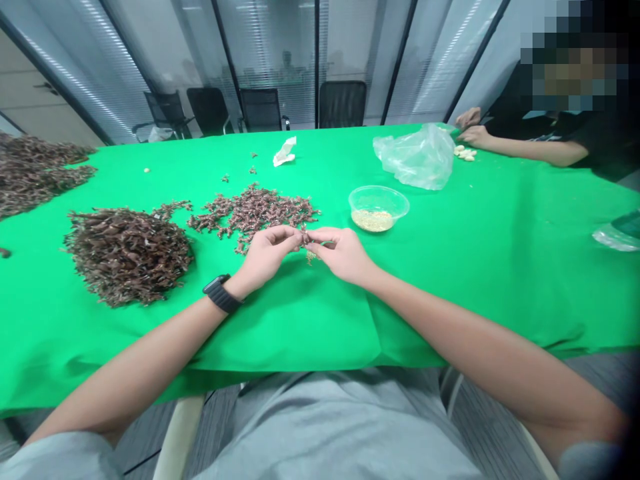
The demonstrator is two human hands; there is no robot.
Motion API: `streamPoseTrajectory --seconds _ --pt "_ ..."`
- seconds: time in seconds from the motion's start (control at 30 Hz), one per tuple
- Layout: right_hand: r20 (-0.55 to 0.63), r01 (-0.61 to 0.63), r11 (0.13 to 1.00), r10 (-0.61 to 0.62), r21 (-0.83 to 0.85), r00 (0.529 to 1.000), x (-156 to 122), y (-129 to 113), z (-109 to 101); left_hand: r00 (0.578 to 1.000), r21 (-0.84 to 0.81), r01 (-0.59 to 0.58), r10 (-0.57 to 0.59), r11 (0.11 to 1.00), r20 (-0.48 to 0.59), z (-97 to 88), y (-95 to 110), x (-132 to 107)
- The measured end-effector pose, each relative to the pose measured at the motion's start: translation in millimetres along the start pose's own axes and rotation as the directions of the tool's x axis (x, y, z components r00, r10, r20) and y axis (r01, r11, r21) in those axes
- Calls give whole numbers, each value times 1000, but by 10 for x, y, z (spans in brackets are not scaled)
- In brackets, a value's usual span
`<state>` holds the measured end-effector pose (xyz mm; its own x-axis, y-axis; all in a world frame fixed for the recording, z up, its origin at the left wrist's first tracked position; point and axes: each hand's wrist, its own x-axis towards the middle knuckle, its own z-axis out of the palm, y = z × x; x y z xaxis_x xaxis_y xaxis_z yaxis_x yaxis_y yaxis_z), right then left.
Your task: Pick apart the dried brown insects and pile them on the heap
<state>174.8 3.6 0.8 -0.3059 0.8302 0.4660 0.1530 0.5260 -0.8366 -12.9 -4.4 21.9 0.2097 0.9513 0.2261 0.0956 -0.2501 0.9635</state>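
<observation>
My left hand (267, 257) and my right hand (340, 253) meet above the green tablecloth (450, 287), their fingertips pinching a small dried brown sprig (305, 238) between them. Pale crumbs (311, 257) hang or drop just under it. Nearest my hands lies a loose spread of brown sprigs (253, 210). A denser heap (127, 255) sits left of my left wrist, which wears a black watch (223, 293). To the right, a clear bowl (379, 200) holds pale grains.
More brown heaps (35, 173) lie at the far left edge. At the far right, a co-worker's hands (473, 127) rest near white pieces (465, 153) and a clear plastic bag (417, 157). Crumpled white paper (285, 152) lies beyond. Black chairs (265, 110) stand behind the table.
</observation>
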Motion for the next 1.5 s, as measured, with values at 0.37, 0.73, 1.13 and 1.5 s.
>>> streamPoseTrajectory --seconds 0.37,0.73,1.13,1.5 --pt "16 -43 999 42 28 999 -18 -50 0 988 208 -150 156 966 -14 -18 -50 -14" --pt "127 -298 928 276 221 953 -23 -114 33 787 673 -581 528 458 320 -160 -37 -15" --pt "-29 11 1000 -11 -16 1000 12 -3 -13 999 -41 36 -34 999 33 -20 -6 20" --pt "-28 87 990 -90 -114 996 -4 -4 -13 946 -394 321 -275 861 170 -22 8 18"
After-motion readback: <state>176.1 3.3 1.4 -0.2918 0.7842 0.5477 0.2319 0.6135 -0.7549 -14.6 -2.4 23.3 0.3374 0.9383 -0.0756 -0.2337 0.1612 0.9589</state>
